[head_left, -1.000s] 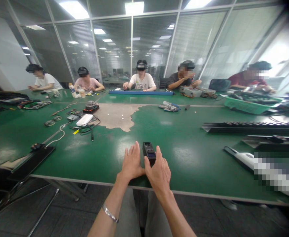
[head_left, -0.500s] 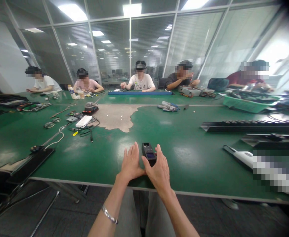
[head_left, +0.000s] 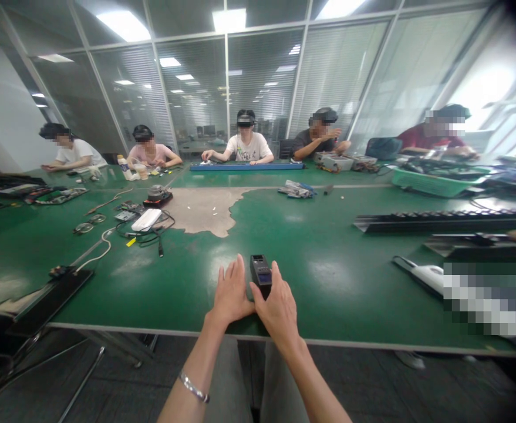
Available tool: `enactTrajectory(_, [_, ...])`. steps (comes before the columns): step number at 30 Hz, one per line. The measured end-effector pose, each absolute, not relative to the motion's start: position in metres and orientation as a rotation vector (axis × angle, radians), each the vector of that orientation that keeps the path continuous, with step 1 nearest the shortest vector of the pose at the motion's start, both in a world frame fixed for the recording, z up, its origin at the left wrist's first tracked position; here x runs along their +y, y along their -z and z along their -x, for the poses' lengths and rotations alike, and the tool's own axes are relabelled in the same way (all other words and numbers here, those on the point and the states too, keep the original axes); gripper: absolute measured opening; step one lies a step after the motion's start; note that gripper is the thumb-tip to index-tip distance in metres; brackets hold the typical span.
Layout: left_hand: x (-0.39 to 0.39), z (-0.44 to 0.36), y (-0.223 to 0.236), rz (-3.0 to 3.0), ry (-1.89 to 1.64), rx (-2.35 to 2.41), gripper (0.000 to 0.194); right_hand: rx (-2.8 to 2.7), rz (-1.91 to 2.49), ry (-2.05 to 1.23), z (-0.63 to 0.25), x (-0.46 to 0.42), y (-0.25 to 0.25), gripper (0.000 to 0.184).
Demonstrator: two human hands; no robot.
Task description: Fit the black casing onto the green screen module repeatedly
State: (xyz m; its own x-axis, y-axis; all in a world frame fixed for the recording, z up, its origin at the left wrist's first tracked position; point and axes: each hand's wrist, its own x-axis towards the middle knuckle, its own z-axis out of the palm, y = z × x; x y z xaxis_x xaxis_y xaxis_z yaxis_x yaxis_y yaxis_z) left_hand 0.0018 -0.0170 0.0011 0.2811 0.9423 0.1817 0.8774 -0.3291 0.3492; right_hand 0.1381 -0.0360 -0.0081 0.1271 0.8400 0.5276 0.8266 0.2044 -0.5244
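A small black handheld device with buttons and a dark little screen lies on the green table, its near end between my hands. Left of it, my left hand rests open near the table's front edge, fingers stretched forward. My right hand is also open, with its thumb by the device's near end and its fingers along the right side. The two thumbs come close together in front of the device; whether they touch is unclear. Part of the device's right side is hidden behind my right fingers.
A white box with black cables and glasses lie ahead left. Long black metal strips and a white long-bodied object lie right. A green basket stands farther back. Several people sit across the table.
The view has shifted slightly, so things appear a little farther left. My right fingers look slightly closer to the device. Part of another person's hand now shows at the left edge.
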Motion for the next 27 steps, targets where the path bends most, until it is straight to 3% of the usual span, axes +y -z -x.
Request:
enactTrajectory(5, [-0.018,-0.002,-0.002,-2.347,-0.539,1.709,0.108,-1.675,1.594,-0.004,-0.137,-0.037,0.008,0.072])
enactTrajectory(17, [-0.016,-0.002,0.002,-2.346,-0.559,1.696,0.124,-1.52,1.582,-0.224,-0.138,-0.037,-0.016,0.08])
enactTrajectory(27, [-0.018,-0.001,-0.007,-2.317,-0.527,1.677,0.14,-1.364,1.591,-0.125,-0.174,-0.03,-0.03,0.08])
